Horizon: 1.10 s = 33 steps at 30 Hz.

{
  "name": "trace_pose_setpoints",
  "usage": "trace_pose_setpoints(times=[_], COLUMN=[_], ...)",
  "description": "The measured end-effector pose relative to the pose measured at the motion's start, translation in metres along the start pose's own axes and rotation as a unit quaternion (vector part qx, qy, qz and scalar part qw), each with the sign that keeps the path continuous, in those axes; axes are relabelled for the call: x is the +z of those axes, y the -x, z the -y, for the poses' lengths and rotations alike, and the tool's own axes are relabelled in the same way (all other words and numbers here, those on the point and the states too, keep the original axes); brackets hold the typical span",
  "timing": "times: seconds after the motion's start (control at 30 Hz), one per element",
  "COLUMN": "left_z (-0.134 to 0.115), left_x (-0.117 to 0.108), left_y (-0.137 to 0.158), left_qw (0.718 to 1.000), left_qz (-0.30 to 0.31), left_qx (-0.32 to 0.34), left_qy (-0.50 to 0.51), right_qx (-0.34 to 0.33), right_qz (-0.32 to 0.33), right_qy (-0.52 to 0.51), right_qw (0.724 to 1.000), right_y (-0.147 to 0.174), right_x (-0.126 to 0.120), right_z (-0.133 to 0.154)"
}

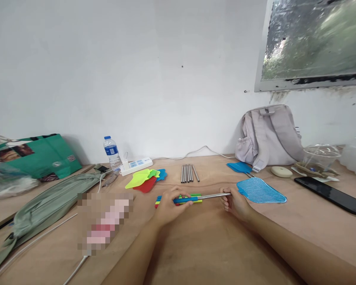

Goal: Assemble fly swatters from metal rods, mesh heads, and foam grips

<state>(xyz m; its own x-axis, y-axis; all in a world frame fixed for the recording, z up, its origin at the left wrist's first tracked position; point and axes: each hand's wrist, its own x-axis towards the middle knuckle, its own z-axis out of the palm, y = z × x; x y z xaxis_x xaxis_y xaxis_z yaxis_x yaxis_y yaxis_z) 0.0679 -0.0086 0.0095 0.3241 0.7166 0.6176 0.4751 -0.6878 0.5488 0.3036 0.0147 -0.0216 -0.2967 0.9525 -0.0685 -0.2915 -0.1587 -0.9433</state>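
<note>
Between my hands I hold a fly swatter with a blue handle (185,200), a shiny metal rod (213,195) and a blue mesh head (259,190) at the right end. My left hand (167,206) grips the blue handle with thumb and fingers. Closed around the neck, where rod and head meet, is my right hand (235,204). Behind the left hand lie several coloured handles (199,201), green, yellow and red ends showing, partly covered by the hand. A row of metal tubes (188,173) rests farther back on the table.
Yellow, green, red and blue swatter heads (141,179) lie beside a power strip (136,165). Another blue head (239,167) lies near a grey backpack (268,136). A black phone (329,194) is at right; a water bottle (111,152) and green bag (52,154) stand left.
</note>
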Motion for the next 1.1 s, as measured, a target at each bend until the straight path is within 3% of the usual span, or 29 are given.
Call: trace_pose_setpoints(times=[0.37, 0.7, 1.1], left_z=[-0.002, 0.015, -0.004], left_x=[-0.012, -0.009, -0.009], left_y=[-0.002, 0.003, 0.002], left_qw=[0.998, 0.989, 0.98], left_qz=[0.058, 0.105, 0.171], left_qx=[-0.019, -0.075, -0.064], left_qy=[-0.03, -0.076, -0.081], right_qx=[0.004, -0.006, -0.008], right_qz=[-0.028, -0.026, -0.008], right_qy=[-0.01, -0.01, -0.026], right_qw=[1.0, 1.0, 1.0], right_y=[-0.001, -0.005, 0.001], right_x=[0.002, -0.009, 0.003], right_z=[-0.003, -0.001, -0.004])
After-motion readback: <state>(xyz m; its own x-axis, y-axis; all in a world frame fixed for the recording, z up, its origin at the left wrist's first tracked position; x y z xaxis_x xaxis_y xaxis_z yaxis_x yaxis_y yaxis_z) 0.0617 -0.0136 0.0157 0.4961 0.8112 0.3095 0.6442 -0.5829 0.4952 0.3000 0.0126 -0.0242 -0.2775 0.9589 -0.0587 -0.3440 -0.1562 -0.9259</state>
